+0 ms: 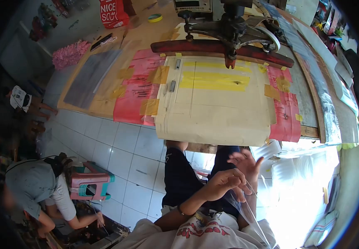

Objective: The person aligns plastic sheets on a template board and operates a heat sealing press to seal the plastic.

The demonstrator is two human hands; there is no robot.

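Note:
My left hand (226, 184), with a bracelet at its wrist, is held above my lap, its fingers closed on a thin clear plastic sheet (249, 212). From there the sheet hangs down across the right side of my shirt. Just beyond it, my right hand (249, 165) is raised with its thumb and fingers apart. Nothing shows in its palm, and part of it is hidden behind my left hand. Both hands are below the front edge of a beige board (225, 118), apart from it. The board bears yellow tape (214, 81) and pencil lines.
A press with a long red bar (221, 49) stands over the board. Red sheets (136, 87) are taped at its sides. On the table lie a grey sheet (92, 76) and a tape roll (155, 18). A co-worker (34, 186) bends beside a pink stool (89, 182).

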